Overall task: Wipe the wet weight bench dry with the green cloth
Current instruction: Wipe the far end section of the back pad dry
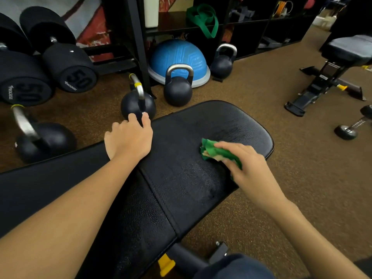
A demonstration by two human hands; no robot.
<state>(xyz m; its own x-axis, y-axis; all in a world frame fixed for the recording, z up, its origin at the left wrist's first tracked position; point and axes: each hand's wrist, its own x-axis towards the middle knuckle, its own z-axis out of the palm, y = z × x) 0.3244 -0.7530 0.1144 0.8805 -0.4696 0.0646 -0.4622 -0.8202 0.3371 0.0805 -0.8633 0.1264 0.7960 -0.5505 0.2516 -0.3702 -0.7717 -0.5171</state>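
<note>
Carpet (281,158) in speckled brown covers the gym floor, and across it runs the black padded weight bench (181,178), its surface glistening with wet patches near the rounded end. Two dumbbells marked 50 (60,63) lie at the upper left, a blue balance dome (179,57) sits by the rack, and black kettlebells (178,87) stand around it. The left hand (128,139) grips the far edge of the surface, fingers curled over it. The right hand (249,168) clutches the bunched green cloth (217,153), pressing it onto the pad near the rounded end.
</note>
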